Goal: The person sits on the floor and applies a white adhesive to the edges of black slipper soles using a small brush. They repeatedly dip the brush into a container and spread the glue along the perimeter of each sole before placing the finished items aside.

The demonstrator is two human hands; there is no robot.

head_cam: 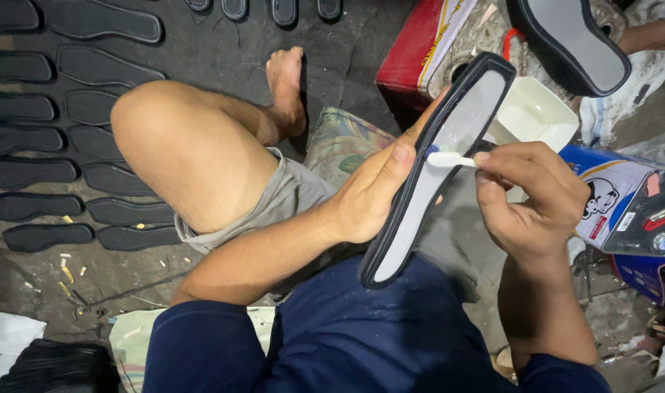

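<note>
The left hand point(372, 193) gripped a black shoe sole point(438, 171) tilted over the lap, thumb pressed on its grey face. The right hand point(532, 196) pinched a small white brush point(449, 159), its tip touching the sole. A white tub point(532, 115) sat just behind, and rows of soles point(70, 138) lay on the floor.

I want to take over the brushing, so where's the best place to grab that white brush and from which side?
Grip the white brush by its handle end, coming from the right, where the right hand already pinches it. The head points left onto the black sole that the left hand steadies, so that end is probably wet.
</note>
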